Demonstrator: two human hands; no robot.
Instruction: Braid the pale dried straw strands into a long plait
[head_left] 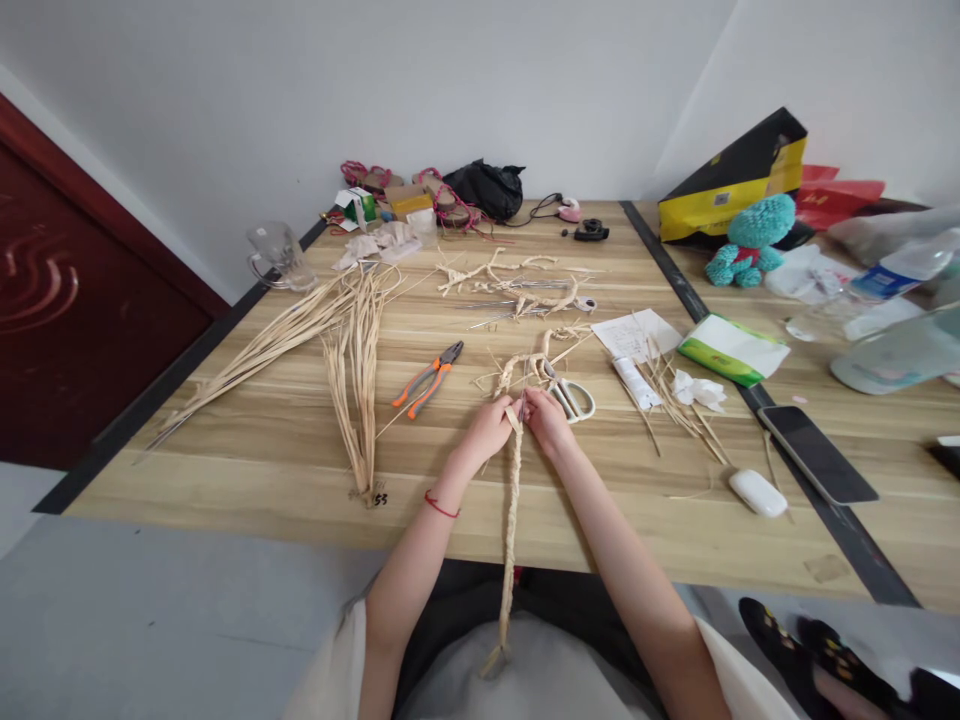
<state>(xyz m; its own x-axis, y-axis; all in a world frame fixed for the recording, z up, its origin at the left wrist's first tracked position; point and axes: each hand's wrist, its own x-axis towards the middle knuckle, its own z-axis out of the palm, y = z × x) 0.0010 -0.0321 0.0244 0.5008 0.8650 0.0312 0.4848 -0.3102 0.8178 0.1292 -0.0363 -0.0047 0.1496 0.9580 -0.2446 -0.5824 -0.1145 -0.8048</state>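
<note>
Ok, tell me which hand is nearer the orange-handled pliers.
Left. The left hand is to the right of the pliers; the right hand is farther right.

Rough, matt straw braid (512,495) on a smooth wood-grain desk (277,430); left of the braid, metal pliers (444,363) with plastic-looking grips (428,394)

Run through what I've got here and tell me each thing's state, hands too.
Braid: plaited, hanging past the table edge
Left hand: closed on the braid
Right hand: fingers bent beside it, grip unclear
Pliers: lying flat, handles spread
Scissors: partly hidden, blades unclear
Straw strands: loose, fanned out
Phone: face up, screen dark
Tissue: crumpled
Turquoise toy: sitting up
</note>
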